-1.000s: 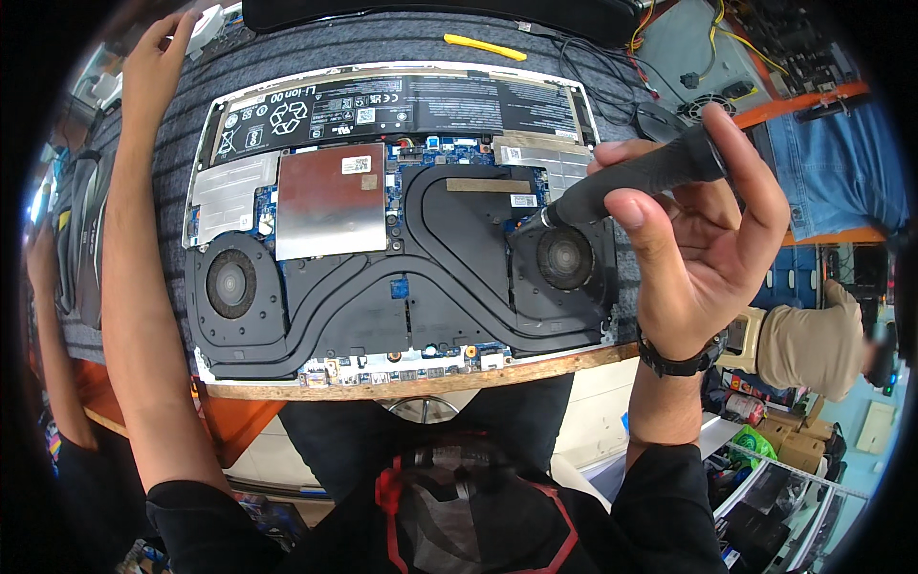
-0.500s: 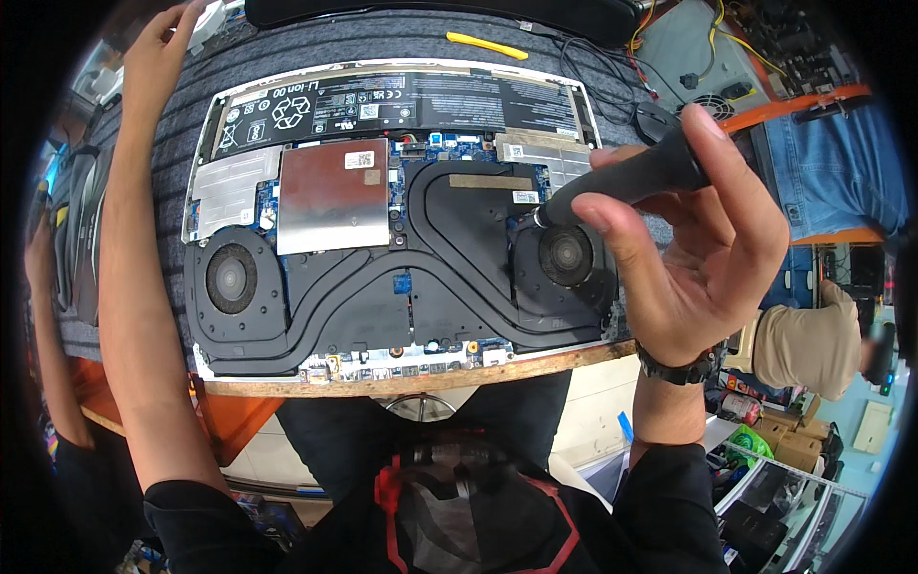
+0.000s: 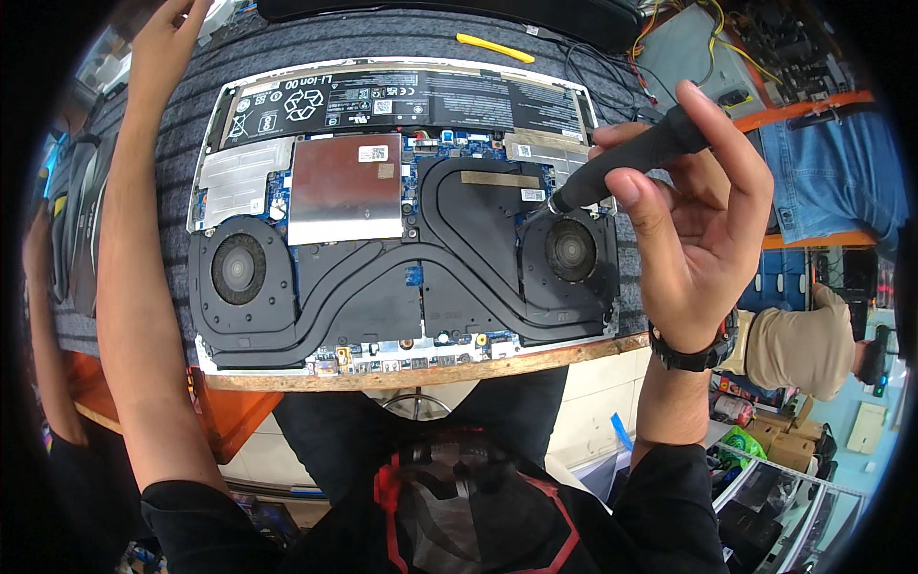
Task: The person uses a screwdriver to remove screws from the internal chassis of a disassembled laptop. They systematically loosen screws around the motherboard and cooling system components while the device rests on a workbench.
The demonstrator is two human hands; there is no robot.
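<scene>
An opened laptop base (image 3: pixel 373 282) lies in front of me, its inside facing up. A black battery (image 3: pixel 449 103) spans its far side, and a silver plate (image 3: pixel 344 187) sits left of middle. Black heat pipes run between the left fan (image 3: pixel 238 270) and the right fan (image 3: pixel 571 251). My right hand (image 3: pixel 708 230) is closed round a black-handled screwdriver (image 3: pixel 626 165), tilted so its metal tip points down beside the right fan. Whether the tip touches is hard to see. My left hand (image 3: pixel 170 43) stretches to the far left edge, its fingertips cut off by the picture's border.
A yellow pry tool (image 3: pixel 494 48) lies beyond the laptop on the ribbed grey mat (image 3: pixel 382 43). Black cables (image 3: pixel 612 72) and a metal power supply box (image 3: pixel 679 57) are at the far right. A co-worker's arm (image 3: pixel 43 306) shows at the left rim.
My left hand has gone slightly farther up toward the border. The screwdriver has shifted a little, its tip staying by the right fan. The whole view has moved slightly.
</scene>
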